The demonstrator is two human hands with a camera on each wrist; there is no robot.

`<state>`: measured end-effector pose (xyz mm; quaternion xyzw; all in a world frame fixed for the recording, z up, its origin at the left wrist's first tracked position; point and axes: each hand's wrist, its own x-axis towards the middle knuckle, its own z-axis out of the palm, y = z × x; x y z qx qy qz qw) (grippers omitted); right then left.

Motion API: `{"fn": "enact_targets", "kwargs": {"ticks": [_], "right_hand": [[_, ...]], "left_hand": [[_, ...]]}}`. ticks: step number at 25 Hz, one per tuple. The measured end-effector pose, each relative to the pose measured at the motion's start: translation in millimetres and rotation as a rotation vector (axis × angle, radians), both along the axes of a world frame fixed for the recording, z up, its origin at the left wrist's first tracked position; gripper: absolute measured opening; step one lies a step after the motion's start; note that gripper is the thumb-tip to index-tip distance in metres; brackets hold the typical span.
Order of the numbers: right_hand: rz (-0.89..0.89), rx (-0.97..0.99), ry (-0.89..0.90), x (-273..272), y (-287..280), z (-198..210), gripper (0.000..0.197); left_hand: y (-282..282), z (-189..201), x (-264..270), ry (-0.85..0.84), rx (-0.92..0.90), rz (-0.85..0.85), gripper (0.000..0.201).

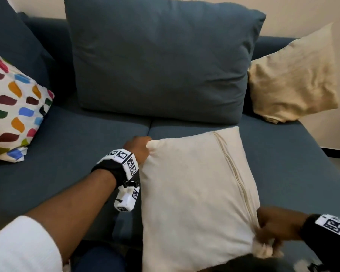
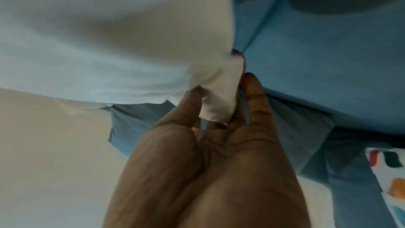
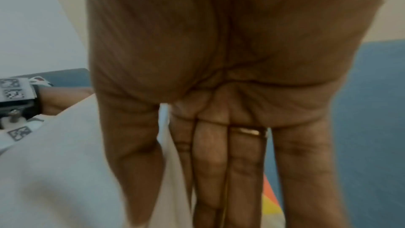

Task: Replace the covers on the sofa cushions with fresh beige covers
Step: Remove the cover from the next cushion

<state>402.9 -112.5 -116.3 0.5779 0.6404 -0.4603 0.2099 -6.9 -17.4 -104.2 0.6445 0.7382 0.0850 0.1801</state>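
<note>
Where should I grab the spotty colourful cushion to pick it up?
Take the white square cushion with colourful blotches by its free corner pointing toward the middle of the dark blue fabric sofa, coming from the right. That corner sticks out in the open, while its other side leans against the sofa's back. A pinch should hold, as the left hand shows on the cream cushion.

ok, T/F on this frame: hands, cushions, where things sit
1. The left hand pinches a corner of the beige cushion. True.
2. The right hand rests idle on the sofa. False: it is at the cushion's zip end, on bunched fabric.
3. The patterned cushion lies at the sofa's left. True.
4. The patterned cushion lies on the beige cushion. False: they are apart.
5. A tan cushion leans at the right. True.
</note>
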Motion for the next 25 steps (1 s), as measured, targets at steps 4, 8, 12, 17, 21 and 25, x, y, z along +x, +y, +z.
{"fn": "enact_targets", "kwargs": {"ticks": [4,8,12,17,21,25], "right_hand": [[0.180,-0.186,-0.218,20,34,39,0.019],[0.123,0.538,-0.264,10,134,90,0.020],[0.231,0.852,-0.100,-49,194,96,0.015],[0.512,0.791,-0.195,-97,222,54,0.037],[0.562,0.709,-0.240,-101,227,41,0.030],[0.441,0.667,-0.077,-90,221,55,0.031]], "left_hand": [[26,5,59,0.173,-0.189,-0.004,0.034],[61,7,85,0.248,-0.211,-0.172,0.032],[95,10,131,-0.080,-0.115,-0.218,0.038],[125,12,168,-0.027,-0.147,-0.339,0.031],[136,-2,171,-0.024,-0.223,-0.418,0.031],[136,3,170,0.045,-0.189,-0.449,0.032]]}}
